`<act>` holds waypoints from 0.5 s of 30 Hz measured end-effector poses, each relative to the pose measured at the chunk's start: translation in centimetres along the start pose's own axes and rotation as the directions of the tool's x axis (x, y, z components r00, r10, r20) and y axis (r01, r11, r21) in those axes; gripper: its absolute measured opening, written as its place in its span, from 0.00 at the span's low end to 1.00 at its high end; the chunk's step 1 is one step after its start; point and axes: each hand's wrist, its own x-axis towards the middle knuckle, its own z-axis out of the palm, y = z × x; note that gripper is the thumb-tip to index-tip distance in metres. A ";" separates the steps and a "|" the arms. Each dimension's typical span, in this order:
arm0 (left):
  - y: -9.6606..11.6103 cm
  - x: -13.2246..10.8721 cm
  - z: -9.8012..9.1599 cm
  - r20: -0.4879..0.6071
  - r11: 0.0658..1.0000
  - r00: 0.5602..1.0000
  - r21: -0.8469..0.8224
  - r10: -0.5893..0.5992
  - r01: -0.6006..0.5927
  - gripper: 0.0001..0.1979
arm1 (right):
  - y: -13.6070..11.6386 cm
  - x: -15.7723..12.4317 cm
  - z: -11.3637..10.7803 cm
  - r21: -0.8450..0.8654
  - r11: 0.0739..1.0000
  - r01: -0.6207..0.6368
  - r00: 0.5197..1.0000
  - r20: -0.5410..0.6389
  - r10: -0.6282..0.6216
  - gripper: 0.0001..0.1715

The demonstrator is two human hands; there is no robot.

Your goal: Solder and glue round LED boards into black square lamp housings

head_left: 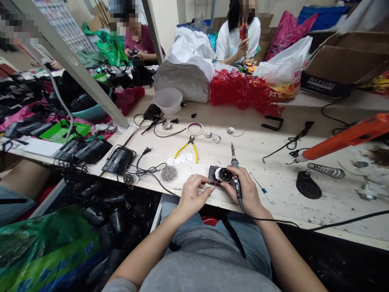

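At the table's front edge, my left hand (194,194) pinches thin red wires (216,183) that run to a small black device. My right hand (247,190) steadies the round black slotted part (225,174) of that device, thumb and fingers at its side. A soldering iron (238,184) is also held in this hand, its tip pointing away from me. Beneath the round part shows a dark rectangular piece (213,172). Yellow-handled cutters (191,148) lie beyond my hands, beside white discs (186,157). A bowl of small metal screws (168,173) stands to the left.
An orange electric screwdriver (346,137) hangs in from the right, near a coiled iron stand (310,182). A tape roll (195,129), cords and a black housing (119,159) lie on the table (243,115). The iron's cable trails right. Two people sit across the table.
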 end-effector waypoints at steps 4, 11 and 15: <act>0.4 0.4 2.5 -0.005 1.000 1.000 -0.004 -0.016 0.016 0.05 | 0.2 -0.2 0.1 -0.013 1.000 -0.007 1.000 -0.022 0.007 0.23; 0.5 1.0 3.5 -0.077 0.993 0.994 -0.098 -0.078 0.070 0.09 | 0.1 -0.2 -0.1 0.002 1.000 -0.028 0.996 -0.081 0.028 0.24; 0.4 1.8 2.8 -0.008 0.956 0.973 -0.187 -0.232 0.227 0.12 | 0.0 -0.1 0.1 0.018 0.999 -0.044 0.992 -0.120 0.046 0.22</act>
